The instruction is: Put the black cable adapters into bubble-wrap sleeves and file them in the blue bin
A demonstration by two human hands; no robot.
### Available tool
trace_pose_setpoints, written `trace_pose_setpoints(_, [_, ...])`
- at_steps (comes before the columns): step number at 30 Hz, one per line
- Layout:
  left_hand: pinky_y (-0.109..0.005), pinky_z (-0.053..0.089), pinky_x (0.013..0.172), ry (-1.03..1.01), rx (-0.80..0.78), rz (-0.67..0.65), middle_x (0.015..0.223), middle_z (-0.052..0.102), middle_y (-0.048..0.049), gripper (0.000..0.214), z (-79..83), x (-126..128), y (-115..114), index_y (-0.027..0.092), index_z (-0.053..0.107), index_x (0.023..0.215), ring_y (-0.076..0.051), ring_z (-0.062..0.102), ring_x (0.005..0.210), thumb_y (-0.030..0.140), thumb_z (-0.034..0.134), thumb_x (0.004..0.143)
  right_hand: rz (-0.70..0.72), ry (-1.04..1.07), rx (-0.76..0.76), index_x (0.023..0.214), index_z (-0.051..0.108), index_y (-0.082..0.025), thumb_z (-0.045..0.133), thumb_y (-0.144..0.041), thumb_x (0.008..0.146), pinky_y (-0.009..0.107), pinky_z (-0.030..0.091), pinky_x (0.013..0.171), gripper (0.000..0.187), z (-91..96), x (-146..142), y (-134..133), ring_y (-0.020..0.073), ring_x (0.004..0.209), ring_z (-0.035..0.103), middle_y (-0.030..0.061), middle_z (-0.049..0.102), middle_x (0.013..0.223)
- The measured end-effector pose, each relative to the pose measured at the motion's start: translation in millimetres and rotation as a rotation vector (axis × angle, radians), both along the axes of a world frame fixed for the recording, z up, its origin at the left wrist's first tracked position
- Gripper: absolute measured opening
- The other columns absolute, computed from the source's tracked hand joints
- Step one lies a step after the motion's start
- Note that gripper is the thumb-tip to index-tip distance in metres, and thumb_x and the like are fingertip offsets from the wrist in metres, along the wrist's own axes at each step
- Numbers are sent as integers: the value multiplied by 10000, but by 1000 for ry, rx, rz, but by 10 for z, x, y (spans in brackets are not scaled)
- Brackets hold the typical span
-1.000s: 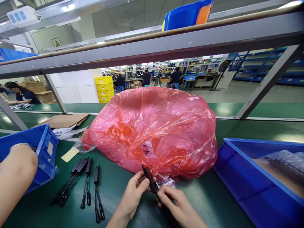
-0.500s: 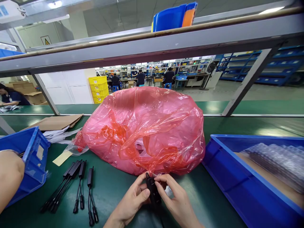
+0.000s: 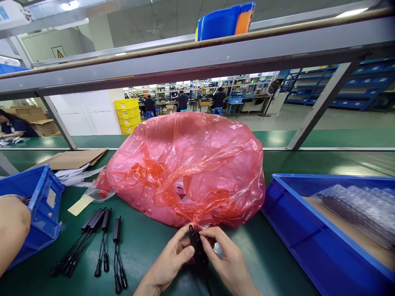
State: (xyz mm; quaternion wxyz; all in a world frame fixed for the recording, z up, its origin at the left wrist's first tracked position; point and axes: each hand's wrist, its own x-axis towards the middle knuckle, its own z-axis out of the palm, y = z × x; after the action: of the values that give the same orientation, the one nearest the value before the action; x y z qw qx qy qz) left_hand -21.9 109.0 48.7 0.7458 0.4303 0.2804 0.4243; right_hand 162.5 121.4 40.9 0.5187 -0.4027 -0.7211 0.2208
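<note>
A small black module with a cable (image 3: pixel 198 246) is held between my two hands, just in front of a large pink plastic bag (image 3: pixel 197 164). My left hand (image 3: pixel 173 259) grips it from the left, thumb and fingers closed around its side. From the right, my right hand (image 3: pixel 226 259) pinches its upper edge with thumb and forefinger. Several similar black cable modules (image 3: pixel 116 230) lie on the green table to the left, their leads pointing toward me. Part of the held module is covered by my fingers.
At left stands a blue bin (image 3: pixel 46 213), with another person's arm (image 3: pixel 12 230) reaching over it. A larger blue bin (image 3: pixel 290 222) at right holds clear bubble-like packaging (image 3: pixel 354 209). Cardboard (image 3: pixel 77 158) and papers lie behind, and a metal shelf rail (image 3: pixel 197 53) crosses above.
Almost nothing differs. The view shifts very slightly, and both hands keep the same hold on the black module.
</note>
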Motion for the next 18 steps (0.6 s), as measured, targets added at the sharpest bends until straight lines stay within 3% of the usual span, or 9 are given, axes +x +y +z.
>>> trace_pose_setpoints(12, [-335,458,985,-33,-4,10,1318,671,-104,562,35,30,-4,302,485,1465,-230,622,1221,339,671,937,-44,1,107,958,632,-249,570,-169,968,251,521,665,101,36,-52,8,161,737,632,18,663,866])
trace_pose_setpoints(18, [-365,464,1009,-56,4,-19,1349,653,-116,560,63,58,-8,297,485,1468,-253,605,1255,329,668,939,-66,38,28,1004,627,-238,591,-232,980,256,515,665,44,0,-25,1,158,729,611,23,644,886])
